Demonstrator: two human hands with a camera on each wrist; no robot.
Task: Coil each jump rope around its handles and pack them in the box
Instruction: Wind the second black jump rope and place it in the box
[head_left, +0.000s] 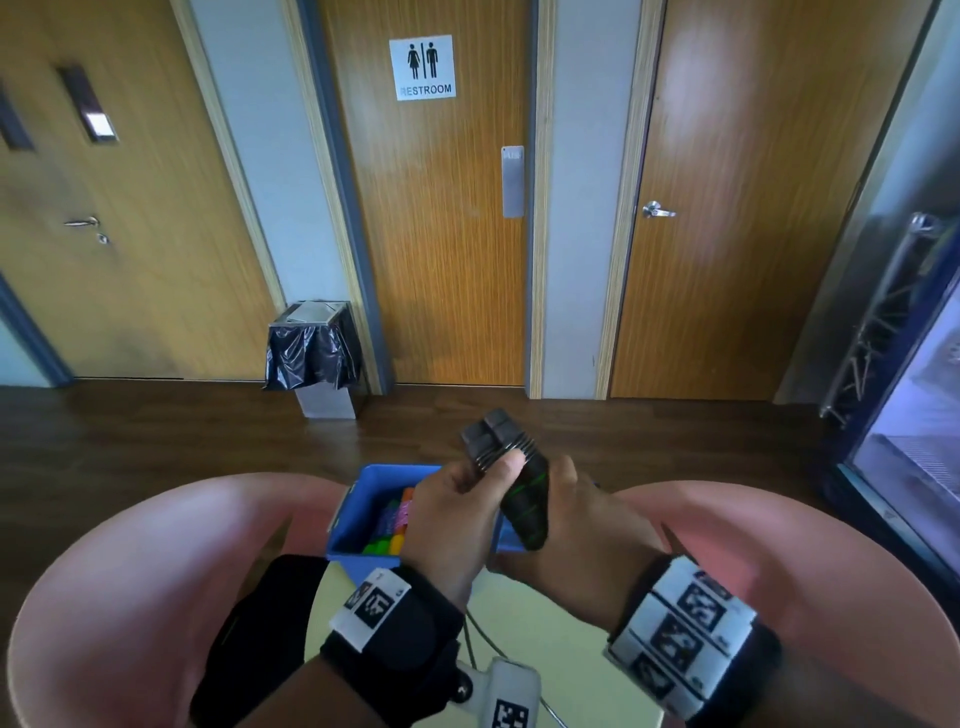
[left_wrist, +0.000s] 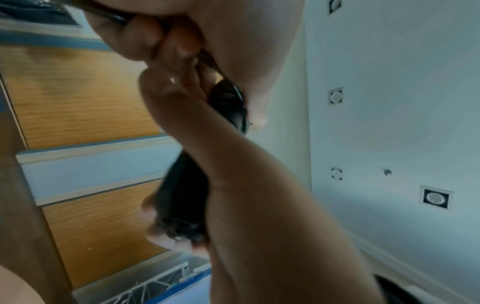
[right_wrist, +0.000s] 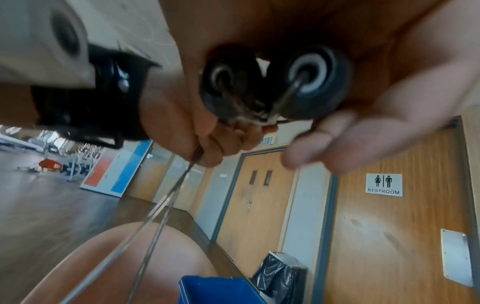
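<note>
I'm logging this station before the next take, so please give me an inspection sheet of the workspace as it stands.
Surface: pale table between two pink chair backs.
Job's things: two black handles held together, cord partly wound round them; blue box behind, with colourful items inside.
Clutter: nothing seen.
Grippers: left hand pinches the cord against the handles; right hand grips the handles' lower end.
Cables: loose cord trails down from the left hand; thin strands on the table.
Surroundings: restroom door, lined bin, wooden floor.

Two hands (head_left: 457, 514) – two black handles (right_wrist: 275, 86), one blue box (head_left: 358, 514)
</note>
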